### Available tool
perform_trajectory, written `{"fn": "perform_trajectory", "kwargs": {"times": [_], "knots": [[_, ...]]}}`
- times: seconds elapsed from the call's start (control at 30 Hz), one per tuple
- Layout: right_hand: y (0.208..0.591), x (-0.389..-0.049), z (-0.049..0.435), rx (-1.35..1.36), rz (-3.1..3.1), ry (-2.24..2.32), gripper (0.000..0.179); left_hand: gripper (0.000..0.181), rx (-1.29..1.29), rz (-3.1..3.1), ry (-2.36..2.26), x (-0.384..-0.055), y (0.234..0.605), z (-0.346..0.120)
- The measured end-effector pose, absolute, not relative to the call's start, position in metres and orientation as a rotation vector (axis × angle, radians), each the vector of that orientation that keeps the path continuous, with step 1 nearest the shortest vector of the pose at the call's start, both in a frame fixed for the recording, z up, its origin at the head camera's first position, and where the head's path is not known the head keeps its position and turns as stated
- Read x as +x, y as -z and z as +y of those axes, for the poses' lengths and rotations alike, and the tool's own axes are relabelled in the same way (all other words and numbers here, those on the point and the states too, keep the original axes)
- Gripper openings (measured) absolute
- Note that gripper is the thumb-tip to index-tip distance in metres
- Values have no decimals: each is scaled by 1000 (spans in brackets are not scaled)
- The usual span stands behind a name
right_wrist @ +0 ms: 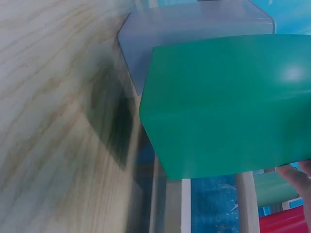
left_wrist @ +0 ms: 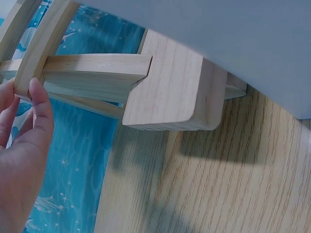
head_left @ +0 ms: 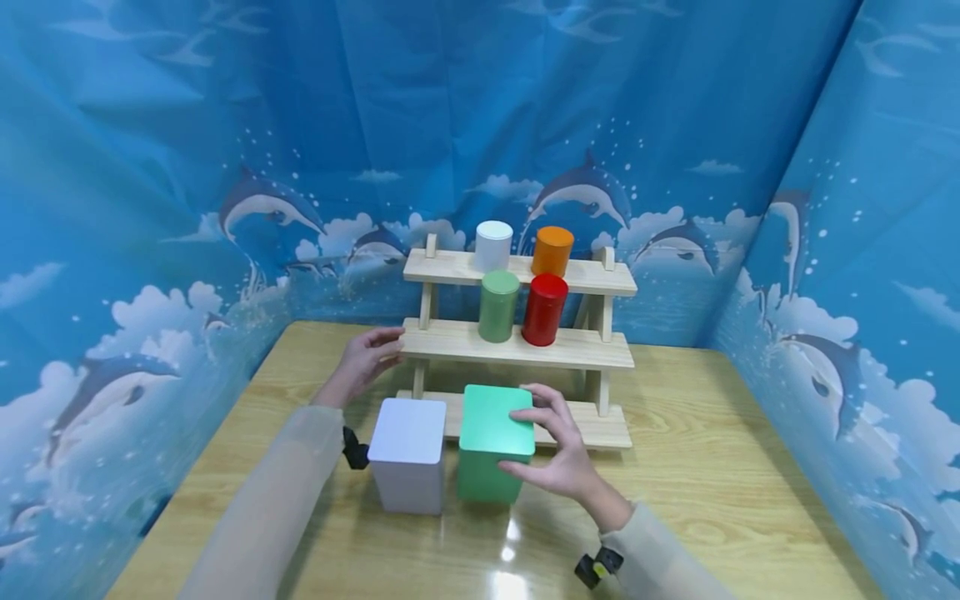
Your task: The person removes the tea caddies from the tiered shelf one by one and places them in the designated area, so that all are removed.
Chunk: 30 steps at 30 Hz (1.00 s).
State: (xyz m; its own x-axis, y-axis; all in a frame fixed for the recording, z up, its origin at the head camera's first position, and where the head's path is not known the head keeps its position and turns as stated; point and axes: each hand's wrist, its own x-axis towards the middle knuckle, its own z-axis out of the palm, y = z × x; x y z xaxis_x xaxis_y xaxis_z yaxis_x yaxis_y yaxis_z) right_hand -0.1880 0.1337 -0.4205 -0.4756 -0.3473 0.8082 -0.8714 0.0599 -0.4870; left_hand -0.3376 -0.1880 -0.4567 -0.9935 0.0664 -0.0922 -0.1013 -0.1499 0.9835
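My right hand point(head_left: 558, 446) grips a green square box point(head_left: 495, 475) near its top, thumb at the front edge and fingers on the right and far sides. In the right wrist view the same green box point(right_wrist: 228, 107) stands tilted across the picture, with its shadow on the tabletop. A pale lilac-white box point(head_left: 408, 483) stands just left of it. With thumb and fingers, my left hand point(head_left: 363, 362) holds the left end of the middle board of a three-tier wooden display stand point(head_left: 517, 354). That board's end point(left_wrist: 36, 53) sits between thumb and fingers in the left wrist view.
On the stand's top board are a white can point(head_left: 493, 247) and an orange can point(head_left: 552, 252). A green can point(head_left: 498, 308) and a red can point(head_left: 545, 310) occupy the middle board. Blue dolphin-print curtains point(head_left: 465, 108) surround the wooden table point(head_left: 697, 467).
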Motion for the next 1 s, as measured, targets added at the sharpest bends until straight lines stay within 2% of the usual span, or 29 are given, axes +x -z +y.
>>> {"fn": "perform_trajectory", "kwargs": {"times": [0.57, 1.0], "knots": [[432, -187, 125, 1219, -1936, -1370, 56, 42, -56, 1955, -2305, -339, 458, -189], [438, -189, 122, 1242, -1940, -1345, 54, 42, -40, 1947, -2299, -340, 458, -190]]}}
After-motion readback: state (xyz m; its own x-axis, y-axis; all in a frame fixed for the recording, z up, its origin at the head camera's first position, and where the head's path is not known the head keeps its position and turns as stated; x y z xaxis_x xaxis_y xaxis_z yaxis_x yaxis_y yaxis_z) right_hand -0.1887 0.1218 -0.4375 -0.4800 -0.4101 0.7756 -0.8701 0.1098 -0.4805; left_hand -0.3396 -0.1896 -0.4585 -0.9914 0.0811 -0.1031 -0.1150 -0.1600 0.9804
